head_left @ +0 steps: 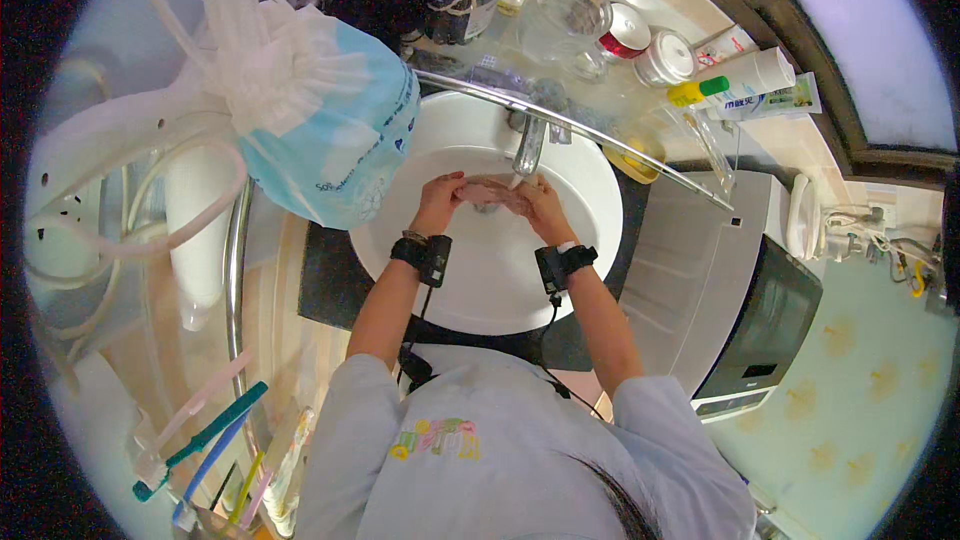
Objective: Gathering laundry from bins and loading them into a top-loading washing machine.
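Over a white round washbasin (pixel 478 305), both my hands grip a thin, wet-looking pinkish piece, like a small cloth (pixel 495 190); its exact kind is unclear. My left hand (pixel 438 202) is closed on its left end, and my right hand (pixel 545 210) on its right end. The piece is stretched between them, just under the spout of a chrome tap (pixel 531 148). Whether water runs cannot be made out. Black devices are strapped to both my wrists, with cables along the forearms.
A glass shelf with a metal rail (pixel 600 140) crosses above the basin, bearing jars, a clear jug (pixel 565 15) and tubes. A blue-and-white bag (pixel 335 120) hangs at the left. To the right stands a white appliance with a dark door (pixel 760 320). Toothbrushes (pixel 215 425) are lower left.
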{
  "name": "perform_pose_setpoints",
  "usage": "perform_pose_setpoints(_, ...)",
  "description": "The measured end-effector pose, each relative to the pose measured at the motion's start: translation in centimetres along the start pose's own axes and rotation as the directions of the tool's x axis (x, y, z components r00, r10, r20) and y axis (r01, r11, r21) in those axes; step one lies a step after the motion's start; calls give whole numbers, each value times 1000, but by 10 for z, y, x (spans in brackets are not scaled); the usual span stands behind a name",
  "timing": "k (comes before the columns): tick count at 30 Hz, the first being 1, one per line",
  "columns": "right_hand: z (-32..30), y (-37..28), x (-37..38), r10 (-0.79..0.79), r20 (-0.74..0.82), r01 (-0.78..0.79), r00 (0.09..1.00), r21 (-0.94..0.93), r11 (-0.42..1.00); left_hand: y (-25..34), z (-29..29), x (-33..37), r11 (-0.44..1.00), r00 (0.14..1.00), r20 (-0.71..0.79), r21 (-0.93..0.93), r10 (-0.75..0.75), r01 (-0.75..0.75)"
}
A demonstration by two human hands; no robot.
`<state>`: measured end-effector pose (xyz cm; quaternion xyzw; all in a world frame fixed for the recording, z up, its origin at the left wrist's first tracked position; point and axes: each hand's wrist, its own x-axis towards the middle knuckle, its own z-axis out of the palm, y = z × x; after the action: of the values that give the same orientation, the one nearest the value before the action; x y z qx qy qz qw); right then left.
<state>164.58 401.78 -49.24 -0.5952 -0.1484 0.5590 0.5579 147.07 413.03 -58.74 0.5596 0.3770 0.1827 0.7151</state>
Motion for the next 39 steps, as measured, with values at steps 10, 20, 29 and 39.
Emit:
perform_pose_setpoints(10, 60, 5, -1, -588, 30, 433, 808, -707, 560, -19, 66, 4, 476, 975, 221, -855, -20, 203)
perform_pose_setpoints(20, 42, 1, 11, -531, -167, 198, 831, -803, 562, 7, 80, 2, 693, 942, 252, -639, -221, 334)
perform_pose_setpoints(29, 0, 27, 37, -257, -310, -96, 915, -788, 608, 42, 73, -13, 707, 919, 241, -588, -311, 393)
perform_pose_setpoints(39, -39, -4, 4, 212, 165, -153, 963, -311, 938, 33, 7, -36, 950, 970, 137, 213, 201, -227)
